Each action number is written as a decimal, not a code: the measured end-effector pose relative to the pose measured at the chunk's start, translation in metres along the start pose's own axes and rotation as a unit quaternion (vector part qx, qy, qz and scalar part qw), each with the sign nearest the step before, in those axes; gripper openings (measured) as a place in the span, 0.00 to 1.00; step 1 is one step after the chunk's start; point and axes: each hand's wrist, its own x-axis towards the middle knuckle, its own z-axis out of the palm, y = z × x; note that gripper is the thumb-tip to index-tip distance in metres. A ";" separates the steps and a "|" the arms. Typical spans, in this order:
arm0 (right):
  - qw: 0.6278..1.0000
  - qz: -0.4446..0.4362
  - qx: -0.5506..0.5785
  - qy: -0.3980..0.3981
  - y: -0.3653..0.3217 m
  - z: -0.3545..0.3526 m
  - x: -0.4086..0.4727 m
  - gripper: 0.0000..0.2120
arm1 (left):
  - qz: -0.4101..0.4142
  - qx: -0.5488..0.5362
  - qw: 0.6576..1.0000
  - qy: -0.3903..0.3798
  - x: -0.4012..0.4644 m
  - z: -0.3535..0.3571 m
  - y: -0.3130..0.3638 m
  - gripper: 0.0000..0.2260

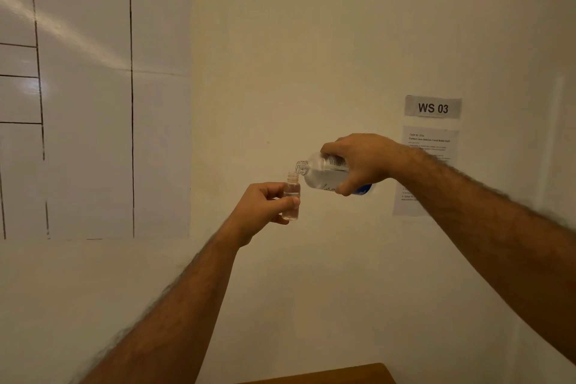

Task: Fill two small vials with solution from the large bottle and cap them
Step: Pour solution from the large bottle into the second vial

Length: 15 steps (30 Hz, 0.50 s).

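My left hand (pixel 261 212) holds a small clear vial (pixel 292 193) upright at chest height, uncapped, with some clear liquid inside it. My right hand (pixel 361 162) grips the large clear bottle (pixel 324 174), tilted on its side with its open mouth pointing left, right above the vial's neck. Clear liquid lies along the bottle's lower side. The bottle has a printed label and a blue patch near its base. No second vial and no caps are in view.
A plain wall fills the background. A whiteboard sheet with black lines (pixel 93 93) hangs at the left. A "WS 03" sign (pixel 433 107) and a printed sheet (pixel 431 146) are taped at the right. A brown table corner (pixel 336 376) shows at the bottom edge.
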 end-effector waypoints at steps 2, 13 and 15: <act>1.000 0.000 0.002 -0.001 -0.001 0.000 0.000 0.33 | -0.001 0.001 1.000 0.000 0.000 0.000 0.000 0.12; 0.998 0.007 0.057 -0.005 -0.002 0.011 -0.005 0.26 | -0.002 -0.001 1.000 -0.004 -0.003 0.001 -0.001 0.11; 0.997 0.010 0.071 -0.005 -0.001 0.017 -0.006 0.27 | -0.004 -0.004 1.000 -0.006 -0.004 0.002 -0.003 0.11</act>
